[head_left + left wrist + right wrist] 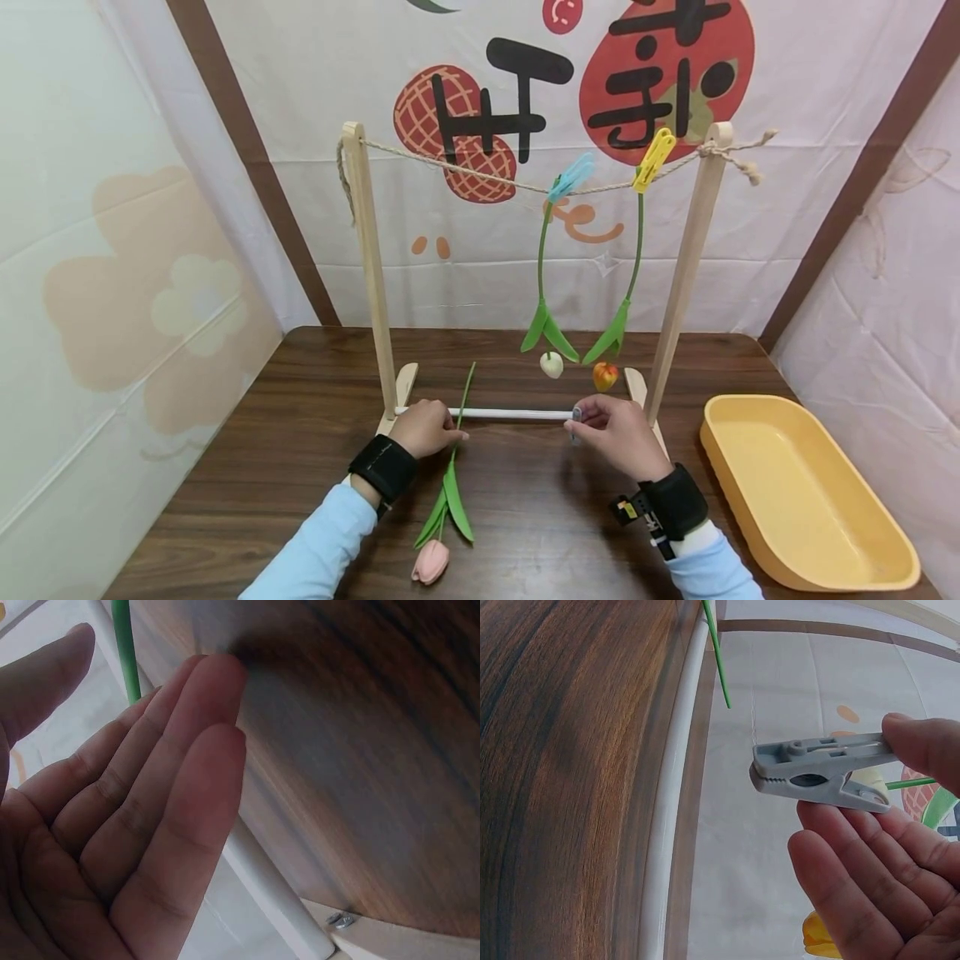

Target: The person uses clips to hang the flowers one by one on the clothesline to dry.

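Observation:
My right hand [611, 429] pinches a grey clothespin [821, 774] between thumb and fingers, just above the white rod [510, 413] at the foot of a wooden rack [371, 267]. The clothespin's jaws are closed on nothing. My left hand [429, 427] hovers by the rod's left end, its fingers [172, 795] straight and holding nothing. Right beside them runs the green stem [126, 652] of a pink tulip [430, 561] that lies on the table. That stem [716, 652] also shows in the right wrist view.
A rope [480, 175] spans the rack's top. A blue clothespin [570, 177] and a yellow clothespin [654, 158] hold two flowers upside down, one with a white bud [551, 364], one with an orange bud [604, 376]. A yellow tray [795, 492] sits at the right.

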`<action>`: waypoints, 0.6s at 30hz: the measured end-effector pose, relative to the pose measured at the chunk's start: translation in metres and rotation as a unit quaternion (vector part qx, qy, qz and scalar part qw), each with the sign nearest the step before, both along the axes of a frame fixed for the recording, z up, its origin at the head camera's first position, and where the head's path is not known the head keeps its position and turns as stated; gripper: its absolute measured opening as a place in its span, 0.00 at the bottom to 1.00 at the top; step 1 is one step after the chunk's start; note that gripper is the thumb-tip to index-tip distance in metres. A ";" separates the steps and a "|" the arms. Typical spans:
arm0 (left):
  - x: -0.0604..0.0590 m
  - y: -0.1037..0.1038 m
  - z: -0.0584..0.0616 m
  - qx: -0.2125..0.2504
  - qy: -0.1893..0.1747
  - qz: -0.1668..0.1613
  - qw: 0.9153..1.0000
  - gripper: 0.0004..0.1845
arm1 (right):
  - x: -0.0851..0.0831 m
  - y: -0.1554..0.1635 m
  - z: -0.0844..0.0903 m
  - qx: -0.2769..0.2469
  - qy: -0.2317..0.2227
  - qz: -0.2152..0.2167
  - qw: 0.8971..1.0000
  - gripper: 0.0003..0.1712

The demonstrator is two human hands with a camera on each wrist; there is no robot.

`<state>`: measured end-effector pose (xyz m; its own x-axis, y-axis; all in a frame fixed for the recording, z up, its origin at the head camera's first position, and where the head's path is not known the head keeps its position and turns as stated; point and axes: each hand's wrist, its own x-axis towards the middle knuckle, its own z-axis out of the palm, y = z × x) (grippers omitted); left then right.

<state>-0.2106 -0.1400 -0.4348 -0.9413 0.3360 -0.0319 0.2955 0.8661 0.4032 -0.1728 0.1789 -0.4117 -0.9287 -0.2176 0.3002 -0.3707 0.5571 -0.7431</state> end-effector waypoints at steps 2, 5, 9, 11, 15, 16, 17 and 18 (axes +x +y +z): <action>0.000 0.001 -0.002 0.000 0.001 0.002 1.000 0.22 | 0.000 0.000 0.000 -0.004 -0.002 0.002 1.000 0.10; -0.001 0.001 -0.003 0.004 0.001 0.005 1.000 0.24 | 0.001 -0.001 0.000 -0.008 -0.006 0.004 1.000 0.10; -0.001 0.000 -0.006 0.008 0.002 0.010 1.000 0.26 | 0.001 -0.002 0.000 -0.009 -0.010 0.002 1.000 0.10; -0.001 0.000 -0.007 0.005 -0.001 0.012 1.000 0.25 | 0.001 -0.002 0.000 -0.009 -0.010 0.001 1.000 0.10; -0.002 0.000 -0.009 -0.003 -0.010 0.015 1.000 0.25 | 0.001 -0.003 0.000 -0.011 -0.007 0.000 1.000 0.10; -0.002 0.001 -0.009 -0.004 -0.011 0.016 1.000 0.25 | 0.001 -0.003 0.000 -0.010 -0.005 0.000 1.000 0.10; -0.002 0.001 -0.010 -0.005 -0.012 0.017 1.000 0.25 | 0.001 -0.003 0.000 -0.011 -0.005 0.000 1.000 0.10; -0.001 0.001 -0.010 -0.003 -0.014 0.017 1.000 0.25 | 0.002 -0.002 0.000 -0.011 -0.004 0.001 1.000 0.10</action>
